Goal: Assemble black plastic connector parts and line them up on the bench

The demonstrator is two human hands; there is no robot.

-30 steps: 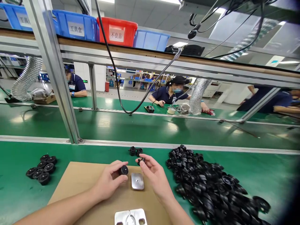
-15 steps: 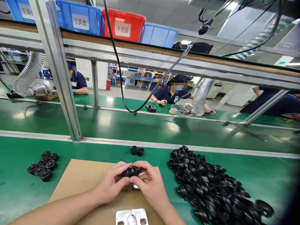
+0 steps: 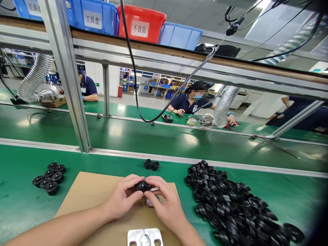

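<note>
Fingers [image 3: 132,181] bent, both hands [image 3: 120,199] [image 3: 167,204] pinch a black part [image 3: 142,186].

The held part [image 3: 142,186] is black, the board [image 3: 98,191] tan, the worktop [image 3: 115,162] green, the plate [image 3: 153,234] silver.

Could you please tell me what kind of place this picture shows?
Most likely a factory assembly workshop: a heap of black parts lies on a green bench, bins, some labelled, stand on a shelf above, and people in dark shirts are at the bench opposite.
</note>
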